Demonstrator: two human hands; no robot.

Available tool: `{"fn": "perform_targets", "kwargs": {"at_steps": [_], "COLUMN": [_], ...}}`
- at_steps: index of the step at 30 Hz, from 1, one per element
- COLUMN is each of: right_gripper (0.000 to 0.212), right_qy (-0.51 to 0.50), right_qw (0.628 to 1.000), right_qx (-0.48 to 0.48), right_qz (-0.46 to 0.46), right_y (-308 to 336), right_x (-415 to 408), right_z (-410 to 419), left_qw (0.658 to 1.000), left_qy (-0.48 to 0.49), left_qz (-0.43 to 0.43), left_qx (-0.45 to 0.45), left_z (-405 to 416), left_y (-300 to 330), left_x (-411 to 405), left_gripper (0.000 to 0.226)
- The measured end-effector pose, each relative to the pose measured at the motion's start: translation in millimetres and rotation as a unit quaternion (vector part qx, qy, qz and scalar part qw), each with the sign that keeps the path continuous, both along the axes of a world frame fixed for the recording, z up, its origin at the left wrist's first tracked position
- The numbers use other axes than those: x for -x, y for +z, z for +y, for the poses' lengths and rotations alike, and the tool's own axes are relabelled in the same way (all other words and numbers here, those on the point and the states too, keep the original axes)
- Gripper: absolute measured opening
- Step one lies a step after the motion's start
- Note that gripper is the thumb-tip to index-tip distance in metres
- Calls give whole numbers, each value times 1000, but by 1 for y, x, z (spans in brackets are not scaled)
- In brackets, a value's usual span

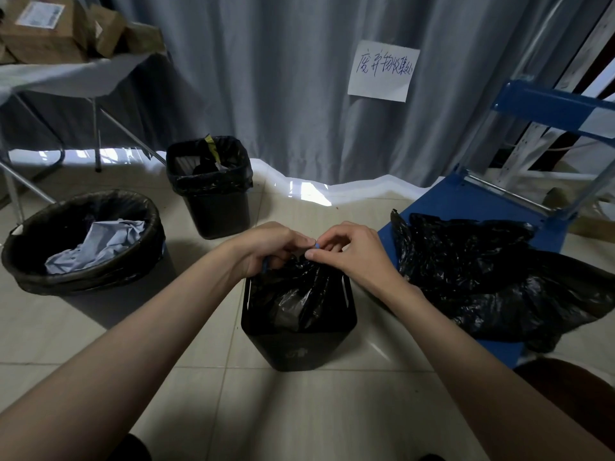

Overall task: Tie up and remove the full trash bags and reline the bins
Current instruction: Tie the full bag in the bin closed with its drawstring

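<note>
Two hands at work on one gathered bag neck, directly over the near square bin on the floor tiles. Black trash bag still seated inside that bin, its mouth bunched upward into a short vertical neck right between the fingers. Left hand curled round the neck from the left, a bit of blue drawstring showing under its fingers. Right hand pinching the other blue end at the top of the neck, thumb and forefinger closed on it. Both equally near, touching across the gather; long axis of the bag straight down into the bin, so any lift likely goes straight up. Probably mid-knot, tying not yet finished, bag not yet removed.

Further out: loose black bags heaped on the blue cart just to the right, near the right forearm. Left and well apart, a round bin lined in black with crumpled pale paper inside. Behind, a second square bin, lined and holding scraps, against the grey curtain with a handwritten paper sign. Far left, cardboard boxes on a draped surface.
</note>
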State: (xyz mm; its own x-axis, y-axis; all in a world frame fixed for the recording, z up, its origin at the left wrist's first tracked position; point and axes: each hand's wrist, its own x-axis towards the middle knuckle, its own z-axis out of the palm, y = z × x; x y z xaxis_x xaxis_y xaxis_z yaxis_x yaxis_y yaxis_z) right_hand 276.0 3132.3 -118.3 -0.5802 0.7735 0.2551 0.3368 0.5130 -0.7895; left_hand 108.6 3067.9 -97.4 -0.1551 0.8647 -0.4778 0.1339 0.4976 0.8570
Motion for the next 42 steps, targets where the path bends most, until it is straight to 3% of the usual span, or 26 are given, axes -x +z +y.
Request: {"fn": "perform_targets", "kwargs": {"at_steps": [5,9,15,26,35,42], "right_gripper": [9,3,12,16,17,14], "right_qy": [-17,0,31,138,160,207], "right_qw": [999,993,972,959,949,932], "right_qx": [30,119,229,196,170,179], "right_qz": [-15,-21,-41,-151,-212,-237], "right_y": [1,4,15,22,19,29], "right_x": [2,-1,-6,-13,-13,-13], "right_z": [3,8,6,7,10,3], "left_qw": [999,998,996,969,913,905], "left_qy": [7,10,0,72,73,75], "left_qz": [15,40,56,186,358,371], "left_qx": [-30,-50,-66,-144,-181,-193], "left_z": [-1,-1,-2,4,6,5], "left_y": [-1,-1,1,-20,-26,-30], "left_x": [2,6,5,13,11,8], "left_gripper": [17,9,9,10,6,8]}}
